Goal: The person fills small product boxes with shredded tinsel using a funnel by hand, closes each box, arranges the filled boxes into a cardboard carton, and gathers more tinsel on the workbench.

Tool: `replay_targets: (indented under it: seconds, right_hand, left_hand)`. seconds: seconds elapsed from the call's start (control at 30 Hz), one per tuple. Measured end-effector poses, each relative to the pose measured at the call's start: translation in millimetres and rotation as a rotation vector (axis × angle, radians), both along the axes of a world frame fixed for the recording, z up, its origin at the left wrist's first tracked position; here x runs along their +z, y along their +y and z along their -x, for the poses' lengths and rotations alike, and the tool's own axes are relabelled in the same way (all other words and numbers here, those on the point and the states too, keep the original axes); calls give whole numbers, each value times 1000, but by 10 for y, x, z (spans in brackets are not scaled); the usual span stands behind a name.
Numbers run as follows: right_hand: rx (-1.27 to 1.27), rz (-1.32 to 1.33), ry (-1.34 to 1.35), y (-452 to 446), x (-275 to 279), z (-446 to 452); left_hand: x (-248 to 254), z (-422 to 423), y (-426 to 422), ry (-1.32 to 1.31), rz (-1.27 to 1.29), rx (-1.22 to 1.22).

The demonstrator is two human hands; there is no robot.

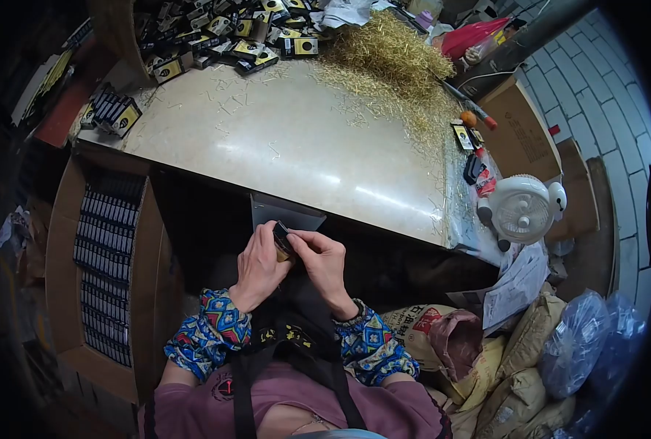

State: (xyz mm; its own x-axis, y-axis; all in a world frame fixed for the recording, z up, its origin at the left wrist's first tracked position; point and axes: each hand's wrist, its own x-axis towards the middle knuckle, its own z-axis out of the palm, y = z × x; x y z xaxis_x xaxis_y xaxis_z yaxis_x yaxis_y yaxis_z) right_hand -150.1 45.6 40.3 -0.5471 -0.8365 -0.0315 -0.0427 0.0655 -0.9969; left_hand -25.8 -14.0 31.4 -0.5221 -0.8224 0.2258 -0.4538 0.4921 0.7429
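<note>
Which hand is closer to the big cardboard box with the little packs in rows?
Left. The left hand is to the right of the cardboard box, apart from it; the right hand is farther to the right, beyond the left hand.

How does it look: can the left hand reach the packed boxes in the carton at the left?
Probably yes. The carton stands open on that side, and nothing visible covers the packed boxes. But the left hand holds a small box, which would likely need releasing first.
</note>
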Motion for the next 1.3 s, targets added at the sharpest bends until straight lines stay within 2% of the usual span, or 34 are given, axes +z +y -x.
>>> replay_targets:
  seconds: [0.2, 0.3, 0.43, 0.57, 0.63, 0.67, 0.7, 0.77, 0.8, 0.83, 0.9, 0.97, 1.0, 1.03, 1.1, 1.17, 1.2, 1.23, 1.3]
  right_hand:
    - [-31, 76, 373, 30, 30, -156]
    - [29, 264, 727, -9, 64, -145]
    - [123, 390, 866, 30, 29, -36]
    - [168, 391, 786, -2, -50, 82]
    - [210, 390, 829, -89, 28, 257]
    - [134, 379, 919, -119, 68, 393]
    - [58, 373, 1009, -159, 120, 546]
    - [-294, 440, 1021, -285, 343, 774]
    - [-190, 377, 1077, -308, 236, 919]
    - [-49, 286, 1068, -370, 129, 923]
    - [-43, 313, 984, -386, 146, 1015]
    - [-295, 417, 984, -387, 285, 1074]
    - [-244, 406, 922, -441, 244, 1074]
    - [27, 213, 1110, -479, 204, 1106]
    - [1, 334, 1089, -483, 191, 1127]
    - [-205, 375, 905, -548, 269, 1185]
    - [41, 14, 1004, -536, 245, 1217]
    - [48, 30, 1019, -528, 159, 1215]
    - [19, 159, 659, -584, 138, 1179]
  left_hand:
    - [-22, 22, -12, 34, -118, 24]
    - [-63, 13, -48, 84, -202, 25]
    - [56, -11, -34, 108, -191, 8]
    - [-24, 44, -37, 68, -181, -12]
    - [19, 81, -69, 87, -146, -60]
    - [81, 87, -94, 85, -159, -102]
    - [78, 107, -133, 106, -24, -108]
    - [12, 95, -207, 134, -24, -83]
    - [-4, 95, -224, 129, -70, -80]
    - [-20, 89, -228, 123, -118, -81]
    - [-16, 99, -230, 211, -90, -120]
    - [-58, 86, -243, 204, -101, -103]
    - [-64, 96, -245, 213, -123, -100]
    - [-64, 96, -243, 217, -146, -105]
    - [-36, 147, -344, 247, -151, -112]
    - [-12, 97, -327, 272, -170, -97]
    - [5, 120, -337, 302, -244, -77]
    - [10, 122, -356, 323, -229, -101]
    - [38, 240, -450, 403, -185, -122]
